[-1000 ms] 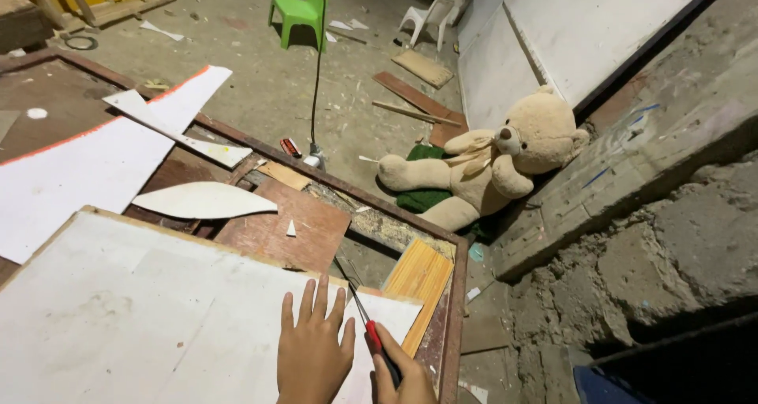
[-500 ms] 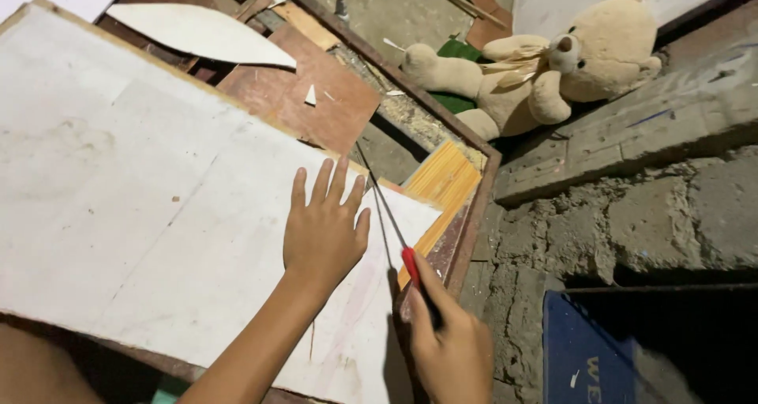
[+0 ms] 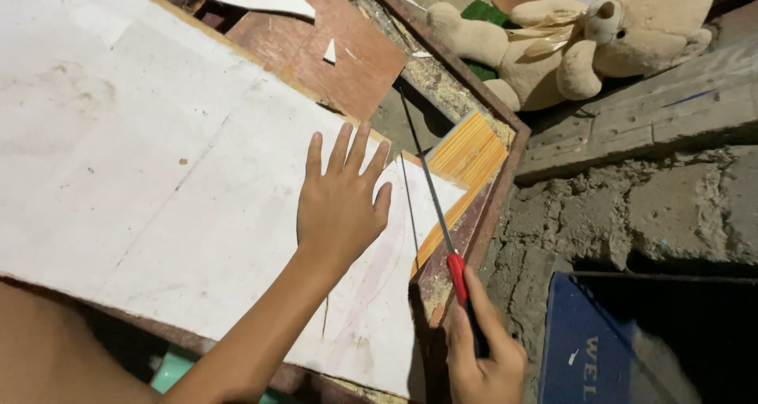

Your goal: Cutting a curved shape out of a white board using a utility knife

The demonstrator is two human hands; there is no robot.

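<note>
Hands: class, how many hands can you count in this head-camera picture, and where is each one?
2. The left hand lies flat, fingers spread, on the white board. The right hand, at the bottom edge, grips the red-handled saw beside the board's right edge. None appear hidden.

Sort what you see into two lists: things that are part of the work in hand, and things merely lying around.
In use:
left hand, pressed flat on the white board
right hand, gripping the red-handled saw

Lying about:
teddy bear
striped yellow board
brown board
blue mat
concrete blocks
</note>
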